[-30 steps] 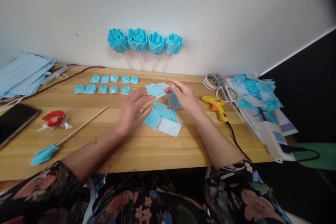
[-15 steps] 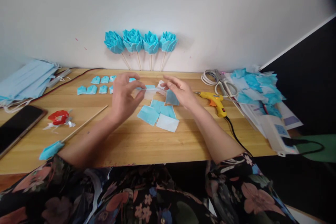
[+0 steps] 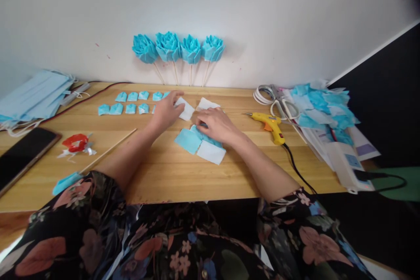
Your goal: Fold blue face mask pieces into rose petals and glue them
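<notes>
Your right hand (image 3: 215,123) has dropped over the blue squares (image 3: 188,141), grip unclear; your left fingers (image 3: 173,96) sit apart; picking 1 likely calls for lightness.

Your sleeves (image 3: 305,236) are black with pink-and-blue floral print; your glue gun (image 3: 277,134) yellow, trigger (image 3: 267,126) orange; fabric roses (image 3: 167,47) bright blue; cut squares (image 3: 188,141) blue or white; tabletop (image 3: 157,179) yellowish wood-grain.

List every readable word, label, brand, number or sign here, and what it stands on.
No text is readable.
White power strip: blue label, too small to read.
Yellow glue gun: any marking is too small to read.
Paper with purple patch: too blurred.
</notes>
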Demonstrator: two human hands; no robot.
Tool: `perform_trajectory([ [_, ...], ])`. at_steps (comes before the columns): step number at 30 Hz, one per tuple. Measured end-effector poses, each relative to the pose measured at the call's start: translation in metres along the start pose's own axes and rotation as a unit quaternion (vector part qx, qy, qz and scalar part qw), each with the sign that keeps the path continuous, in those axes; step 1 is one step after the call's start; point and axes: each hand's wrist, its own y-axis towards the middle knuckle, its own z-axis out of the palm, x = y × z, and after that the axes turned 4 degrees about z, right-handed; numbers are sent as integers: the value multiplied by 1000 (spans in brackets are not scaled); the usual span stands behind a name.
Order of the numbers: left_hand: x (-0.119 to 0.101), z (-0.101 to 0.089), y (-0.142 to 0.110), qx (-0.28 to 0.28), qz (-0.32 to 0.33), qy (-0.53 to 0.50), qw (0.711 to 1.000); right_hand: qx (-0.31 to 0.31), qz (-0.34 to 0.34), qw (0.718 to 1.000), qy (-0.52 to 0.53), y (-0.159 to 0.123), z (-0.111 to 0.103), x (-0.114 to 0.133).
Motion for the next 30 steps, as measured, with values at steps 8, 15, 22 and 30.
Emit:
perform_trajectory([
  [8,-7,-3,-20,-114,183,140,966,-41,85,954,285,-5,-14,-22],
  [15,-29,-12,-28,-15,136,10,991,-39,99,927,359,-5,-14,-19],
  [22,-28,-6,-28,107,130,-61,984,-40,81,914,395,-6,-17,-17],
  [30,-27,-22,-52,131,115,-40,984,-108,127,877,450,-2,-10,-28],
])
